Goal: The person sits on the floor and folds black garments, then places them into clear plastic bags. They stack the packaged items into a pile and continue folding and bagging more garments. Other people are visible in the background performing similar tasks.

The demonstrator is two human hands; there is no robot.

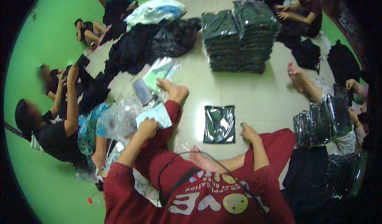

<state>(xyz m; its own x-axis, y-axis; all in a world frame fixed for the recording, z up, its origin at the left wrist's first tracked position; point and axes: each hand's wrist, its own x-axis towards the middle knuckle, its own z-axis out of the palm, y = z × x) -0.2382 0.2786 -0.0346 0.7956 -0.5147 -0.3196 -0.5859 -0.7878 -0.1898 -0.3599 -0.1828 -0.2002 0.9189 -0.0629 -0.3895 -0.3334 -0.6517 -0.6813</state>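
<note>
My left hand (148,127) is closed on the lower edge of a pale sheet (160,116) with rows of small marks, held over my left leg. On the floor in front of me lies a flat, dark folded garment in a shiny clear bag (219,124). Just right of this package is my right hand (250,134), its index finger and thumb close together at the tips. Whether something small sits between them is too blurred to make out. The hand and the package are slightly apart.
Two tall stacks of bagged dark garments (238,37) stand ahead. Left lie crumpled clear plastic (123,118), a grey phone-like slab (143,91) and black cloth heaps (131,48). More bagged packages (318,122) line the right. Other people sit around; a cable (211,156) crosses my lap.
</note>
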